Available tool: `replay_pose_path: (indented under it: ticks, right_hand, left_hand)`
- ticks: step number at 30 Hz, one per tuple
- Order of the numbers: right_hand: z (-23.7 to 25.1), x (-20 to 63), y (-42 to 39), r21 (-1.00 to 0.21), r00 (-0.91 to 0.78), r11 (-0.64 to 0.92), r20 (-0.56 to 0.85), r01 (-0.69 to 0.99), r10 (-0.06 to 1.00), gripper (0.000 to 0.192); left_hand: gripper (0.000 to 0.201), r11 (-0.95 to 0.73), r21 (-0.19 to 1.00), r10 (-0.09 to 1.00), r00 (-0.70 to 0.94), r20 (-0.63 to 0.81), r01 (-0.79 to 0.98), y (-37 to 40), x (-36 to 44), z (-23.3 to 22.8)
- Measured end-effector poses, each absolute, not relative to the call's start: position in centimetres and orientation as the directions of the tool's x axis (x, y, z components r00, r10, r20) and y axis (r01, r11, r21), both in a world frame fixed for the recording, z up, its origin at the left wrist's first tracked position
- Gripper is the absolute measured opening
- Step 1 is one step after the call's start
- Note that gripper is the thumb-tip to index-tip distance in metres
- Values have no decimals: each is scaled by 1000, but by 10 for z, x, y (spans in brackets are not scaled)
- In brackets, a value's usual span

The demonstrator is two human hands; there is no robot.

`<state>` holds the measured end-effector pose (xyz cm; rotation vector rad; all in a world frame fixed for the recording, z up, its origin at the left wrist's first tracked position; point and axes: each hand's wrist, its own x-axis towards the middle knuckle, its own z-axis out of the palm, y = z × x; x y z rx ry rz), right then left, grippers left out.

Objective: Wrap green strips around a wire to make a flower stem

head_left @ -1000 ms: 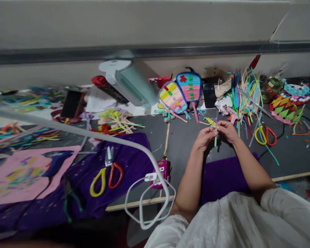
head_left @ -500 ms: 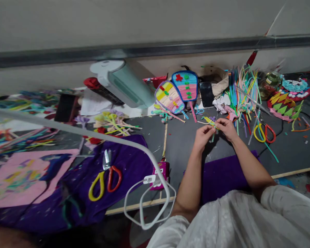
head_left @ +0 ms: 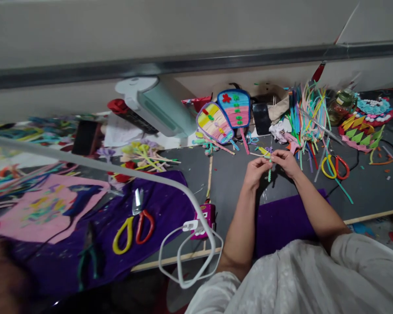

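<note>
Head view, the only feed I get out here: left hand (head_left: 258,171) and right hand (head_left: 285,162) meet over the dark tabletop (head_left: 227,183), both narrowed to a thumb-and-finger pinch on a short green strip (head_left: 269,175). The strip is right at the joined fingertips, lower part poking out below them toward the wearer, upper end hidden by the fingers. To do this well, I'd have the left pinch act as the clamp and let the right do the fine shaping, gripping near the working spot so the free end doesn't swing – soft pressure, since I judge it would crease or lose its fuzz if squeezed hard. I'd also want the fingertips tipped apart a bit, because from up here they cover the join. Looks-wise: pale mint green, thin, roughly straight, bumpy along its edge as if twisted or wrapped; too small for me to call which. A yellow piece (head_left: 264,151) shows just past the fingertips – attached or merely lying behind, can't tell. Scissors (head_left: 336,168) and a bundle of coloured stems (head_left: 311,109) lie off to the right.
</note>
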<state>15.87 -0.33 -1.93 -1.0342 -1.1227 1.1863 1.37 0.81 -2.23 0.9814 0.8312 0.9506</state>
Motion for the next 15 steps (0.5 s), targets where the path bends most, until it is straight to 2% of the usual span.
replay_pose_path:
  ticks: [5,9,12,15]
  right_hand:
    - [-20,157,-2,-989,88,138,133,-56,987,19]
    - [-22,154,0,-983,160,175,183,58,970,18]
    - [-22,154,0,-979,186,188,200,80,962,16]
    - [-20,156,-1,-986,149,164,159,-25,976,15]
  left_hand:
    - [20,-8,999,978,207,17,-42,1,20,-17]
    - [16,-217,953,973,119,195,211,-5,24,-13]
    - [13,-211,956,974,123,189,204,-5,26,-14]
    - [16,-15,1000,972,233,15,-4,1,22,-17]
